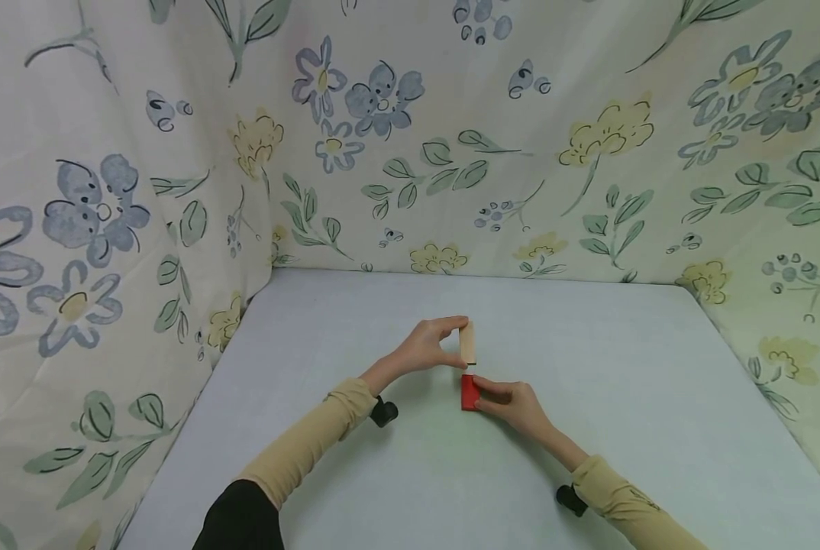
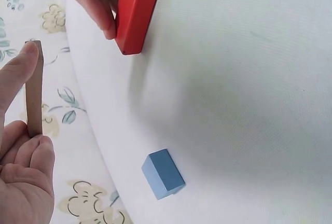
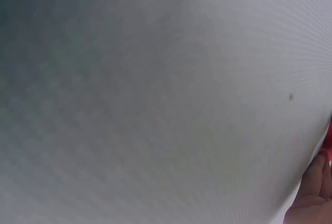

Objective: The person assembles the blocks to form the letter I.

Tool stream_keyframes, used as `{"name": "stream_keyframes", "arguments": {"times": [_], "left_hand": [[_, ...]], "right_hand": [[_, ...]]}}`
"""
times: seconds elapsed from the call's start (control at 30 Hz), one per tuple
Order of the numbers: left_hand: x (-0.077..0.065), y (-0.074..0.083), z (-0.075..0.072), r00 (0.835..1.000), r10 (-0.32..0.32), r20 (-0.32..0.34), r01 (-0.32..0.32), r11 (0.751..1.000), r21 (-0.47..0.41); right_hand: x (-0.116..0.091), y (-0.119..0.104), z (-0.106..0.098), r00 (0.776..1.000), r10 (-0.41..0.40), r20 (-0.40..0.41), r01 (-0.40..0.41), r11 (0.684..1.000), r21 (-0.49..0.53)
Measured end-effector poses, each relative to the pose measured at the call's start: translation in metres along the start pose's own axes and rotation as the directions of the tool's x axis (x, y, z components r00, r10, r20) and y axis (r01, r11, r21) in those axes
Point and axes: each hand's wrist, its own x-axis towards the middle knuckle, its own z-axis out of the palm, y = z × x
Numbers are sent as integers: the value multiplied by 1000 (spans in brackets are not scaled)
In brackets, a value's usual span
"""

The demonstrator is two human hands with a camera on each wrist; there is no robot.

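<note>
My left hand (image 1: 420,347) pinches a plain wooden block (image 1: 467,343) by its two ends, between thumb and fingers. In the left wrist view that block (image 2: 34,89) is seen as a narrow, long piece. Just nearer to me, my right hand (image 1: 520,405) grips a red block (image 1: 469,393) at its right side. The red block (image 2: 138,14) looks long and flat-sided in the left wrist view; only a sliver of it shows in the right wrist view. A small gap separates the two blocks. A blue block (image 2: 164,175) lies on the white surface and cannot be made out in the head view.
A white-covered table (image 1: 623,367) spreads under both arms. Flower-patterned cloth (image 1: 437,214) hangs along its back and sides. Black wrist cameras (image 1: 384,412) are strapped on both forearms.
</note>
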Motion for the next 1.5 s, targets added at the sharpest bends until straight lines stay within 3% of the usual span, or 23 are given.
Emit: {"name": "stream_keyframes", "arguments": {"times": [0.47,0.8,0.93,1.03,1.17,1.5], "left_hand": [[9,-6,9,998,-57,32,56,998,37],[11,-7,16,997,-61,54,57,996,71],[13,-6,18,995,-77,56,72,993,89],[14,-7,20,995,-82,54,76,992,104],[16,-10,21,995,-76,59,68,989,133],[20,-14,21,991,-110,81,95,981,171]], "right_hand": [[1,2,3,999,-42,-17,41,999,-9],[2,1,2,1000,-16,-3,16,1000,12],[-1,-19,-3,1000,-11,13,11,1000,22],[-1,-20,-3,1000,-13,9,13,1000,10],[2,1,2,1000,-29,-11,29,1000,3],[2,4,2,999,-47,-18,47,999,4]]}}
